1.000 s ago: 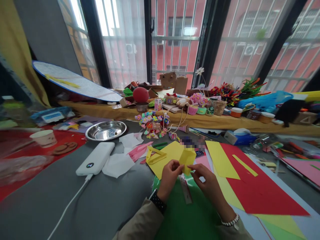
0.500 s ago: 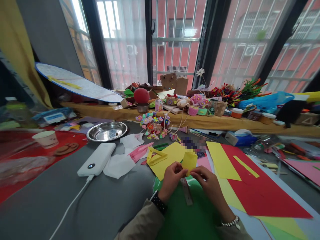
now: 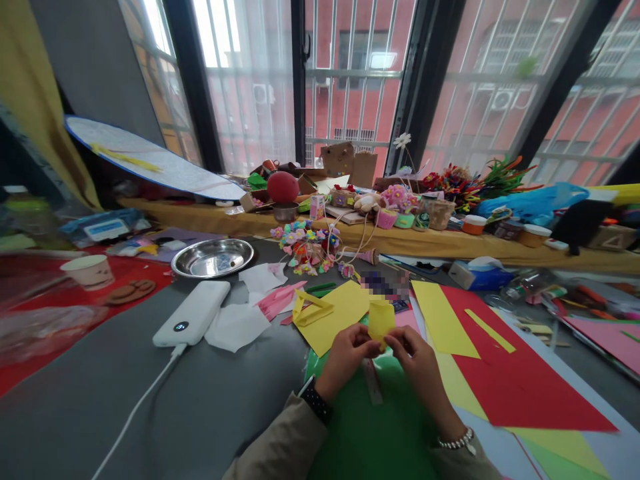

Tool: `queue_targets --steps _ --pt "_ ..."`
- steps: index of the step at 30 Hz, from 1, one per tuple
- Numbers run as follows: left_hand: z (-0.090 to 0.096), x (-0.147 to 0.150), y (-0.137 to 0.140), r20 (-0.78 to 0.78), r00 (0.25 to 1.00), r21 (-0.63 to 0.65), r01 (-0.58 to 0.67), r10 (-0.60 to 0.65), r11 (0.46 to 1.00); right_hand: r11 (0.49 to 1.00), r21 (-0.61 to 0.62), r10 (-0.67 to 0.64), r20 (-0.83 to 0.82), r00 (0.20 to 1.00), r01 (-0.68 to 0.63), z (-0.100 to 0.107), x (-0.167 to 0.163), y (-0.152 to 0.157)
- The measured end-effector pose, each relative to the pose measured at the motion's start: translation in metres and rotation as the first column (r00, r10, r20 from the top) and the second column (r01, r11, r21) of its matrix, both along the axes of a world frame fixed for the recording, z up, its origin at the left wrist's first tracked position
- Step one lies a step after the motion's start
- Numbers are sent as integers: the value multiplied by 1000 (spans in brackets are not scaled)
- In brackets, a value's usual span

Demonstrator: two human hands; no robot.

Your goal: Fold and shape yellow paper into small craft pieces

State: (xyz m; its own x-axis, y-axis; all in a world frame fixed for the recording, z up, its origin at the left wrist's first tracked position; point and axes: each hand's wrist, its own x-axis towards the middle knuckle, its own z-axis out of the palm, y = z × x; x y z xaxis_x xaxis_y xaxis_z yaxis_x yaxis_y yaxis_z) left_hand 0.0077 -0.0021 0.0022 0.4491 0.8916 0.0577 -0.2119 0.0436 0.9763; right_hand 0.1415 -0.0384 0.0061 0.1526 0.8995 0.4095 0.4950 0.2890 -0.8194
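Between my two hands a small piece of yellow paper [image 3: 381, 317] stands upright, pinched along its lower edge. My left hand [image 3: 349, 353] has thumb and fingers closed on its lower left corner. At the lower right, my right hand [image 3: 414, 360] pinches it the same way. Below the hands lies a ruler [image 3: 373, 383] on a green mat [image 3: 377, 433]. Just left of the paper piece, a larger yellow sheet [image 3: 350, 303] carries a folded yellow paper strip [image 3: 313, 312].
Red paper [image 3: 540, 380] with a yellow strip [image 3: 490, 331] lies at right. Left are a white power bank [image 3: 193, 315] with its cable, a metal dish [image 3: 213, 258] and a paper cup [image 3: 89, 272]. Colourful flower crafts [image 3: 307, 248] stand before the cluttered sill.
Both hands have brought the small yellow paper slightly to the right, and the hands are a little closer together. The view has tilted slightly; other things lie as before.
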Motion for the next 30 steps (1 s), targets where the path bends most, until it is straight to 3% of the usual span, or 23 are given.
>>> queue_targets --steps 7,19,25,30 --pt "-1 1 2 16 1000 2 -11 10 1000 997 70 -14 17 1000 13 -3 -5 0" --pt "3 1 -2 101 992 53 75 -80 996 1000 -16 -9 -31 999 8 -3 -6 -3" --pt "1 0 2 97 994 28 49 -51 998 999 -32 -19 -199 980 13 -1 -6 -3" --pt "1 0 3 132 990 1 42 -41 999 997 -28 72 -128 989 -77 -1 -3 -1"
